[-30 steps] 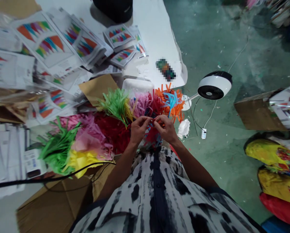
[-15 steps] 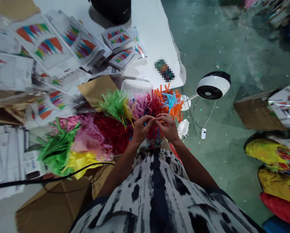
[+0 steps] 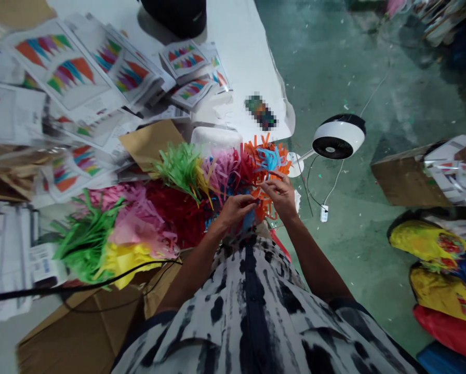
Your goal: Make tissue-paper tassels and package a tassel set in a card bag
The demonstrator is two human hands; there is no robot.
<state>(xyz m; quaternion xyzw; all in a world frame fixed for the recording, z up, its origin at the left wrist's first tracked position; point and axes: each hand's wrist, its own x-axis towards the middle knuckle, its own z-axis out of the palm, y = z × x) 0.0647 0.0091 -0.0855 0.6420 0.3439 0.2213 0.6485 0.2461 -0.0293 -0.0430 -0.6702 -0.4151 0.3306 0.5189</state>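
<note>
Pinched fingers of my left hand (image 3: 235,210) are closed at the top of a blue tissue-paper tassel (image 3: 248,221) close to my body. To its right and a little higher, my right hand (image 3: 282,196) has thumb and fingertips drawn together in front of orange tissue fringe (image 3: 283,156); anything between them is too small to make out. Beyond both hands lies a row of fringed tassels: a light green tassel (image 3: 182,169), a pink tassel (image 3: 221,166) and a light blue tassel (image 3: 269,157).
More tissue fringe, such as a green bunch (image 3: 87,241) and yellow sheets (image 3: 127,257), lies left. Printed packets (image 3: 71,67) pile up on the white table (image 3: 244,47). A black cable (image 3: 80,285) crosses left. A white fan (image 3: 337,136) and a carton (image 3: 408,174) stand right.
My hands were together at the fingertips and are now apart. My right hand has moved right, my left hand slightly down. More orange fringe and blue tissue show between them.
</note>
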